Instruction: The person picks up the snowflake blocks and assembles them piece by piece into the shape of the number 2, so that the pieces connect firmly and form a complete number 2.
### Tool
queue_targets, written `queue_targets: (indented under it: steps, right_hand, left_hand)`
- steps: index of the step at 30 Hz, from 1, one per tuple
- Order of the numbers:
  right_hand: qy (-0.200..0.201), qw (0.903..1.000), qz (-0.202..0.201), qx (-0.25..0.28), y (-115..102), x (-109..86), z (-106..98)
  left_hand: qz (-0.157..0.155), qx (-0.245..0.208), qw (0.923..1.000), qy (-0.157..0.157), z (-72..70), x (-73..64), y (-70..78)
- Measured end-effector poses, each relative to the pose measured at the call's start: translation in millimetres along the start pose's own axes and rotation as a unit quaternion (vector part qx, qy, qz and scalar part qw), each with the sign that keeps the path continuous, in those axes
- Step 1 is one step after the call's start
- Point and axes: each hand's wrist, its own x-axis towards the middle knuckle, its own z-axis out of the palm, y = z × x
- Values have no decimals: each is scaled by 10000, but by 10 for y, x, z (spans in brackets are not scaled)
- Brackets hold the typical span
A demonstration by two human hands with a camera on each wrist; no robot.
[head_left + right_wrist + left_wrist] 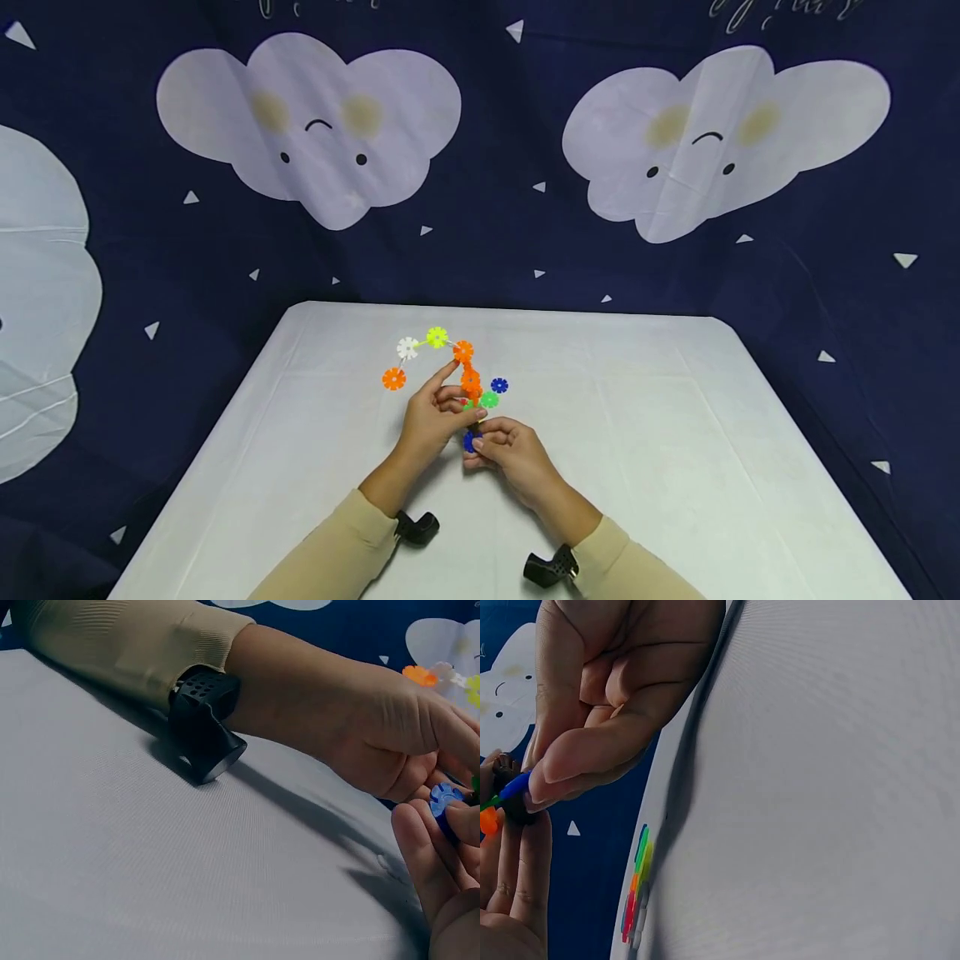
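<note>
My left hand [433,421] grips the lower part of a chain of snowflake building discs, its index finger reaching up to an orange disc [462,351]. From there the chain arches left through a yellow disc [437,337] and a white disc [407,348] to another orange disc [393,379]. More orange discs [470,381] run down towards the thumb. Below it my right hand [517,457] pinches a blue disc [444,799] between thumb and fingers. Right of the chain show a green disc [489,399] and another blue disc [499,385]. The fingers partly hide the lower discs.
A white-covered table [675,433] lies under both hands. Dark cloth with cloud prints [307,125] hangs behind its far edge. Black wrist cameras [551,567] jut out at both sleeves. In the left wrist view, several coloured discs [636,889] appear edge-on near the table's edge.
</note>
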Motion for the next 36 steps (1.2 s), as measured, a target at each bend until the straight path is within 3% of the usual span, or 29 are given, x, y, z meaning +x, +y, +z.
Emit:
queue_targets:
  steps: [6,14,20,26,36]
  right_hand:
    - [-231,9995,23,198,-1,-12,-8]
    - [-283,9996,-27,61,6,-6,-5]
    - [2,9997,-260,-18,23,-6,-7]
    - [412,9976,-562,-57,25,-7,3]
    - [560,9958,-717,-73,11,-10,13]
  left_hand:
    - [-46,-219,9997,-116,-6,-1,-15]
    - [-113,209,9994,-260,-34,-12,-3]
    - [106,461,9952,-859,-63,-7,-28]
    - [191,747,9842,-1594,-74,-23,-32]
    - [287,845,9784,-1863,-66,-18,-35]
